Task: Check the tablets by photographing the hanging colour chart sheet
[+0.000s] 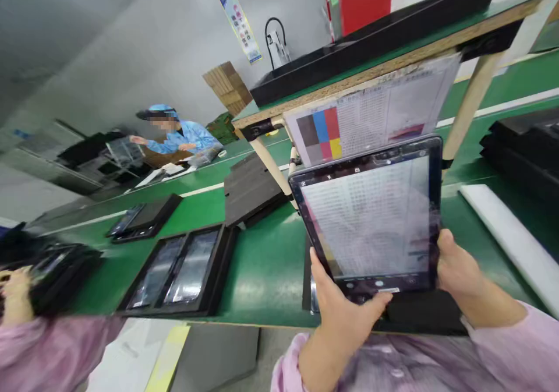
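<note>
Both my hands hold up a black tablet [371,217], its lit screen showing a pale camera picture of the chart behind it. My left hand [338,307] wraps the lower left corner, thumb lying along the bottom bezel. My right hand [454,269] grips the lower right edge with its fingers hidden behind the tablet. A paper test chart [375,109] with coloured squares and fine print hangs from the wooden shelf just beyond the tablet. Under my hands a flat black pad [419,316] lies on the green table.
A black tray [183,272] with two wrapped screens sits left on the green table [266,264]. More black trays [251,191] lie behind. A white foam strip [510,240] runs at right. Another person's hand [15,296] in a pink sleeve is at far left; a worker in blue [174,138] sits farther back.
</note>
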A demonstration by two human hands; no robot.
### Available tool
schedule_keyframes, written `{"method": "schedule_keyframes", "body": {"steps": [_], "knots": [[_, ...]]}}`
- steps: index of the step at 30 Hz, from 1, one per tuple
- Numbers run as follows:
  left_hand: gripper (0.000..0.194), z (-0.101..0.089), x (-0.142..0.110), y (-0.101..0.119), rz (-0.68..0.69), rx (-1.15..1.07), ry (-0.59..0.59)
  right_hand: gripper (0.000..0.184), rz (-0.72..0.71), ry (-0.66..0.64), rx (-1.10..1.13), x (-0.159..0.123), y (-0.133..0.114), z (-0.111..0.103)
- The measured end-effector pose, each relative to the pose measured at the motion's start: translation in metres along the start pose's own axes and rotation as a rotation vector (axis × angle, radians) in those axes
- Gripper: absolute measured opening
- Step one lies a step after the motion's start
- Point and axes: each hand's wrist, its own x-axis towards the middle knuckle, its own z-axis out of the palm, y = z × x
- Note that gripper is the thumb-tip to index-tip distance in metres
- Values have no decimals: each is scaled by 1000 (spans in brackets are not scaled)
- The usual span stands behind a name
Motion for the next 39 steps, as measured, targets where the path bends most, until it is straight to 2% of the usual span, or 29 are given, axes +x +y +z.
{"method": "schedule_keyframes", "body": {"steps": [4,9,11,13,16,18,20,25,28,31,34,36,39], "knots": [[137,0,1,2,24,25,32,66,-4,-25,-14,3,-13,3],[128,-2,-1,3,30,-21,43,69,-48,-6,-20,3,-12,8],[112,-7,3,0,48,-154,34,72,-72,11,-26,3,-11,13],[85,-14,11,-5,10,-386,21,75,-106,25,-35,4,-13,20],[54,-24,31,-11,-216,-748,-64,80,-164,16,-57,3,-21,31],[45,-27,43,-13,-355,-921,-166,78,-251,20,-112,-1,-29,35],[40,-26,49,-12,-420,-1040,-244,72,-387,64,-240,-8,-40,36],[35,-15,42,-6,-446,-1179,-329,61,-746,125,-724,-19,-73,32],[36,-11,36,-6,-448,-1217,-399,59,-834,174,-907,-21,-85,27],[39,-10,33,-8,-494,-1200,-463,60,-819,268,-1013,-24,-87,20],[40,-6,29,-6,-559,-1165,-439,63,-707,340,-1001,-26,-82,11],[47,2,25,-1,-621,-1133,-394,70,-625,318,-815,-24,-76,4],[64,19,17,5,-739,-1052,-389,82,-416,345,-336,-16,-61,-11]]}}
